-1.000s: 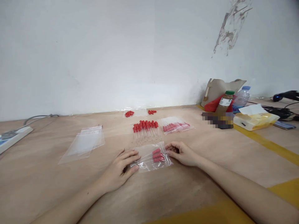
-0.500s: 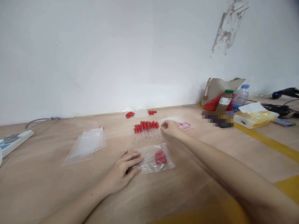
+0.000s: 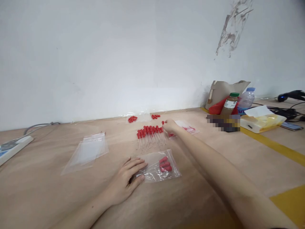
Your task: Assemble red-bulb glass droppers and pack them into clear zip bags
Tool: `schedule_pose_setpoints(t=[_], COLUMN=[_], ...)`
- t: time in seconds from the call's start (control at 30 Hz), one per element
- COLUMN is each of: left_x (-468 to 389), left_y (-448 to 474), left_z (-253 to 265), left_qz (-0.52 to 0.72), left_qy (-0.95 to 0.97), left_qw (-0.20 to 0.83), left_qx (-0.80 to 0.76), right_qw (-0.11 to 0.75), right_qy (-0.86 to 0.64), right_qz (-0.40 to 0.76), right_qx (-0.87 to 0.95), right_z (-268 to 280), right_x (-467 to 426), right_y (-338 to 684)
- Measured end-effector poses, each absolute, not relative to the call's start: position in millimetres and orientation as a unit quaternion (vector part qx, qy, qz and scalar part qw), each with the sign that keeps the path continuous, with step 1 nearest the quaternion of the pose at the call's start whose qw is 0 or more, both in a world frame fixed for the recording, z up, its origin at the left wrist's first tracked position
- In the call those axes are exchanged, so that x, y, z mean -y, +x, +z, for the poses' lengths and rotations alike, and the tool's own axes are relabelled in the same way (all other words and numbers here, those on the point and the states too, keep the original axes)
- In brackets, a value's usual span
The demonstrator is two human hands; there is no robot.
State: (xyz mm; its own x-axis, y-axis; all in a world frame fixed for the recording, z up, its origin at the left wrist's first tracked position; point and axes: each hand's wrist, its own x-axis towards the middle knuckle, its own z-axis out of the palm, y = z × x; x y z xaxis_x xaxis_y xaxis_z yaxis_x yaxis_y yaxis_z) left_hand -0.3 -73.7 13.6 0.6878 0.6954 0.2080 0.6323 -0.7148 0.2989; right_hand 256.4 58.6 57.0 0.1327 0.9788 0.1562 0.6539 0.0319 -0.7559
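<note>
My left hand lies with fingers stretched out over the left end of a clear zip bag, pressing on it. Inside the bag are several droppers with red rubber bulbs, their clear stems pointing left. My right hand pinches a dropper, its red bulb just above the fingertips, at the right end of a row of droppers. That row lies side by side, bulbs away from me. Another bag with red-bulbed droppers sits partly behind my right hand.
Flat clear bags lie to the left. Red bulbs in clear bags rest near the wall. On the right stand a green-capped bottle, a water bottle, a tote bag and a tissue pack. A power strip is far left.
My right hand has lifted slightly, with a dropper's red bulb now showing at its fingertips, apart from the row. My left hand stays on the bag. The view has shifted slightly.
</note>
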Motion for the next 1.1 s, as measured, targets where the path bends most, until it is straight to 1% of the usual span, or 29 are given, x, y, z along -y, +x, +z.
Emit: schedule_pose_setpoints(t=[0.13, 0.17, 0.2, 0.27, 0.33, 0.4, 0.47, 0.57, 0.73, 0.97, 1.1], left_x=[73, 73, 73, 72, 72, 72, 71, 72, 72, 72, 73], left_y=[0, 0, 0, -1, -2, -2, -1, -1, -1, -1, 0], left_z=[14, 14, 14, 13, 13, 13, 12, 11, 11, 11, 11], left_qz=[0.15, 0.149, 0.147, 0.148, 0.151, 0.153, 0.154, 0.161, 0.149, 0.151, 0.161], left_qy=[0.918, 0.919, 0.92, 0.921, 0.922, 0.923, 0.923, 0.923, 0.922, 0.917, 0.917], left_qw=[0.102, 0.101, 0.099, 0.095, 0.092, 0.092, 0.091, 0.085, 0.085, 0.091, 0.089], left_qx=[-0.353, -0.351, -0.35, -0.348, -0.343, -0.341, -0.342, -0.34, -0.348, -0.357, -0.353], right_qw=[0.441, 0.505, 0.55, 0.606, 0.643, 0.669, 0.677, 0.667, 0.651, 0.624, 0.61], right_qy=[-0.607, -0.561, -0.523, -0.464, -0.44, -0.437, -0.453, -0.477, -0.458, -0.43, -0.428], right_qz=[0.275, 0.33, 0.381, 0.453, 0.481, 0.48, 0.466, 0.454, 0.501, 0.551, 0.555], right_qx=[0.601, 0.567, 0.528, 0.46, 0.402, 0.362, 0.346, 0.35, 0.34, 0.349, 0.371], right_z=[69, 67, 63, 52, 39, 29, 21, 13, 2, 2, 2], right_x=[-21, -9, 3, 26, 43, 54, 59, 60, 61, 67, 72], right_y=[284, 293, 300, 313, 321, 323, 321, 314, 302, 290, 290])
